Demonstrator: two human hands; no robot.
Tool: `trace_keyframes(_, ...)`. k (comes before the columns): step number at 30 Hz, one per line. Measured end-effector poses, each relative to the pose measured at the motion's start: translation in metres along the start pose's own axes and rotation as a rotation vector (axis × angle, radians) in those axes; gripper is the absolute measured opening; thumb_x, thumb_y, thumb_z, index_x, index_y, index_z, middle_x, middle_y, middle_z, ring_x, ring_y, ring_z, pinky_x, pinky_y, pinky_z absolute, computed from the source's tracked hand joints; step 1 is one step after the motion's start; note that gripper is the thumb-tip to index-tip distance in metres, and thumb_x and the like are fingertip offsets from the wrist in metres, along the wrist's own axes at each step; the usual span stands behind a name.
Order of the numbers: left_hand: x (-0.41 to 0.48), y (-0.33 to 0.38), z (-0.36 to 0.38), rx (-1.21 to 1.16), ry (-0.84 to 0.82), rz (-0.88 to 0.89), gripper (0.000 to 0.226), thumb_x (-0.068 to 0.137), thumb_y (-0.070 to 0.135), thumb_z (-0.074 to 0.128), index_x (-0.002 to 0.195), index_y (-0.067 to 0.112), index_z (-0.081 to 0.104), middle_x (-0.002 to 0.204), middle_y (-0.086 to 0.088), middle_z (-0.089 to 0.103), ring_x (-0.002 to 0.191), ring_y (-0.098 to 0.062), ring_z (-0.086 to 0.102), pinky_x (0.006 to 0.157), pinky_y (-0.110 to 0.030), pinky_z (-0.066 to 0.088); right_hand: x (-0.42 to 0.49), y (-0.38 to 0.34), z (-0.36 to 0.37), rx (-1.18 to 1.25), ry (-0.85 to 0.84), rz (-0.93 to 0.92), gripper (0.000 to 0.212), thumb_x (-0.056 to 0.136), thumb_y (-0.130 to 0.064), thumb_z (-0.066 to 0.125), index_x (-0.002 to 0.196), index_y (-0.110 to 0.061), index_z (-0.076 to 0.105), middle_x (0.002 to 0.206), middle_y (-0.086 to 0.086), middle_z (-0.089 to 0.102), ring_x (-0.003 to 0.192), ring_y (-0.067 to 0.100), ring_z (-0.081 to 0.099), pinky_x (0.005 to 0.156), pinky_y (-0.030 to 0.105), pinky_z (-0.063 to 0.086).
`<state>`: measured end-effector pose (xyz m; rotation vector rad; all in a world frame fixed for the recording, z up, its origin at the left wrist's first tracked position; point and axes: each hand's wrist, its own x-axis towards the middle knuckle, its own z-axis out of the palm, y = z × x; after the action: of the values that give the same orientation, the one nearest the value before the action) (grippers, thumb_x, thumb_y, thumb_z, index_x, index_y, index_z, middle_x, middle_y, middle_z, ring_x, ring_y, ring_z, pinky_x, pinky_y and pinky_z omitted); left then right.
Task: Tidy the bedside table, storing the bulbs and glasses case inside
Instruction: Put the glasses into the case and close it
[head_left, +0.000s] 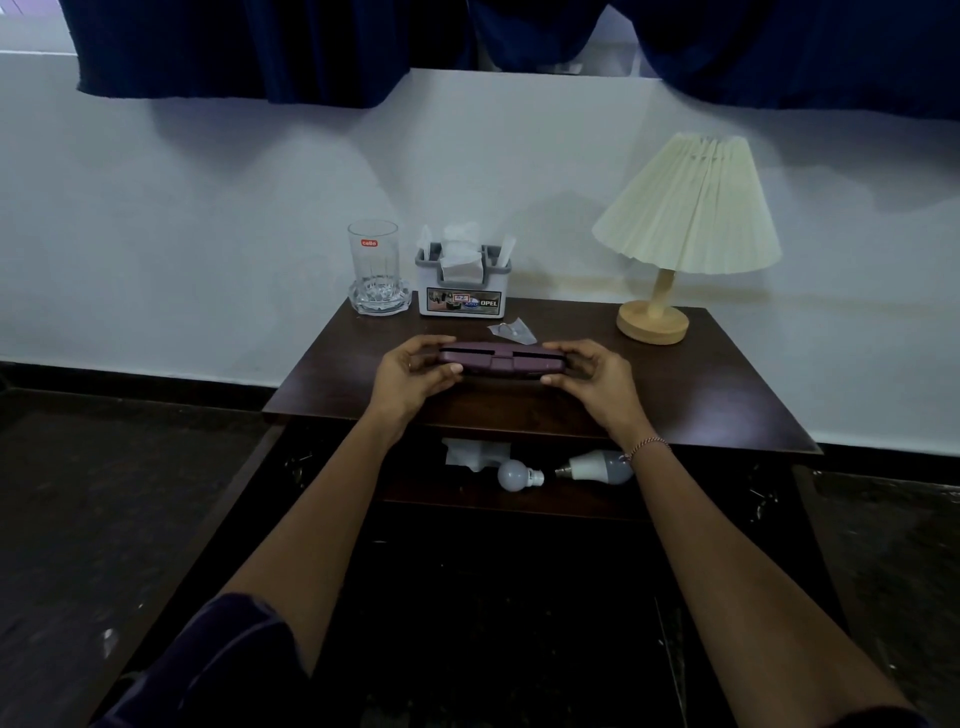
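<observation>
A purple glasses case (501, 357) lies closed on the dark wooden bedside table (717, 395), near the middle of its top. My left hand (413, 379) grips the case's left end and my right hand (597, 382) grips its right end. Below the table's front edge the drawer (514, 501) stands pulled out. Two white bulbs lie inside it: a small bulb (517, 474) on the left and a larger bulb (597, 466) on the right, partly behind my right wrist. A crumpled white paper (470, 452) lies beside them in the drawer.
At the back of the tabletop stand a clear glass (374, 273) in a glass dish, a white tissue holder (464, 286) and a lamp (675, 234) with a pleated cream shade. A small clear wrapper (511, 331) lies just behind the case. A white wall rises behind.
</observation>
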<state>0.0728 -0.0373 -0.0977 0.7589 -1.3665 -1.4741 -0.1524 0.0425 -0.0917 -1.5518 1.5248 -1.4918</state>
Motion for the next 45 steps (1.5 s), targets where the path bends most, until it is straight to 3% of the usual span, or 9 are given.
trace_keyframes(4, -0.001, 0.002, 0.001, 0.000, 0.001, -0.001, 0.034, 0.078, -0.008, 0.065, 0.101, 0.017, 0.064, 0.097, -0.009, 0.067, 0.089, -0.025, 0.066, 0.069, -0.018, 0.058, 0.000, 0.001, 0.000, 0.007, 0.000, 0.002, 0.043, 0.069, 0.004, 0.074, 0.108, -0.011, 0.063, 0.120, 0.016, 0.061, 0.112, 0.022, 0.060, 0.099, 0.032, 0.048)
trace_keyframes(11, -0.003, 0.002, 0.003, 0.008, -0.006, 0.007, 0.027, 0.078, -0.009, 0.064, 0.090, 0.016, 0.062, 0.095, -0.010, 0.066, 0.094, -0.031, 0.063, 0.069, -0.019, 0.058, 0.000, 0.000, -0.001, -0.024, 0.006, 0.001, 0.040, 0.071, 0.004, 0.072, 0.107, -0.009, 0.064, 0.119, 0.015, 0.062, 0.111, 0.019, 0.059, 0.100, 0.030, 0.047)
trace_keyframes(16, -0.003, 0.002, 0.003, 0.012, -0.002, 0.012, 0.028, 0.078, -0.008, 0.065, 0.092, 0.016, 0.063, 0.095, -0.009, 0.067, 0.092, -0.030, 0.065, 0.069, -0.019, 0.058, 0.001, 0.000, -0.001, -0.021, 0.005, -0.008, 0.040, 0.071, 0.004, 0.073, 0.107, -0.008, 0.063, 0.118, 0.015, 0.062, 0.109, 0.016, 0.059, 0.094, 0.015, 0.048)
trace_keyframes(21, -0.002, 0.002, 0.003, 0.017, 0.011, 0.015, 0.026, 0.076, -0.003, 0.070, 0.090, 0.018, 0.066, 0.095, -0.009, 0.069, 0.086, -0.023, 0.068, 0.067, -0.018, 0.057, 0.001, 0.000, -0.002, -0.012, 0.005, -0.008, 0.040, 0.070, 0.004, 0.073, 0.107, -0.009, 0.063, 0.118, 0.013, 0.062, 0.111, 0.017, 0.059, 0.099, 0.025, 0.047)
trace_keyframes(26, 0.003, -0.001, 0.001, 0.029, 0.041, 0.031, 0.021, 0.075, 0.001, 0.072, 0.085, 0.020, 0.067, 0.091, -0.008, 0.071, 0.076, -0.016, 0.071, 0.065, -0.017, 0.056, 0.003, 0.002, -0.002, 0.012, 0.013, -0.008, 0.041, 0.069, 0.002, 0.074, 0.107, -0.011, 0.065, 0.113, 0.003, 0.064, 0.107, 0.009, 0.060, 0.090, 0.008, 0.047)
trace_keyframes(30, 0.001, -0.003, -0.001, 0.081, 0.052, 0.094, 0.027, 0.069, -0.001, 0.076, 0.084, 0.019, 0.067, 0.093, -0.004, 0.071, 0.084, -0.011, 0.069, 0.073, -0.017, 0.056, 0.003, 0.004, -0.001, 0.026, 0.011, -0.013, 0.036, 0.072, -0.003, 0.073, 0.107, -0.010, 0.067, 0.111, -0.004, 0.062, 0.100, -0.002, 0.059, 0.090, 0.008, 0.047)
trace_keyframes(34, -0.006, 0.001, 0.001, 0.120, 0.060, 0.130, 0.032, 0.066, -0.006, 0.077, 0.086, 0.017, 0.066, 0.099, -0.007, 0.070, 0.087, -0.009, 0.068, 0.075, -0.013, 0.054, 0.002, 0.003, 0.000, -0.033, -0.031, -0.034, 0.034, 0.075, -0.004, 0.071, 0.108, -0.010, 0.067, 0.110, 0.000, 0.062, 0.102, 0.008, 0.059, 0.080, 0.001, 0.045)
trace_keyframes(39, -0.014, 0.005, 0.001, 0.161, 0.095, 0.142, 0.034, 0.064, -0.015, 0.073, 0.084, 0.009, 0.060, 0.099, -0.012, 0.065, 0.092, -0.021, 0.062, 0.070, -0.008, 0.052, 0.000, 0.005, 0.000, -0.087, -0.068, -0.018, 0.036, 0.070, -0.011, 0.078, 0.105, -0.014, 0.068, 0.101, -0.006, 0.065, 0.101, 0.011, 0.062, 0.078, 0.005, 0.049)
trace_keyframes(45, -0.051, 0.007, -0.016, 0.297, 0.203, 0.189, 0.034, 0.058, -0.010, 0.080, 0.072, 0.014, 0.059, 0.085, -0.003, 0.067, 0.085, -0.016, 0.063, 0.073, -0.005, 0.050, -0.008, -0.007, 0.008, -0.119, -0.174, -0.047, 0.033, 0.064, -0.016, 0.083, 0.093, -0.025, 0.071, 0.105, 0.004, 0.071, 0.096, 0.004, 0.065, 0.086, 0.012, 0.050)
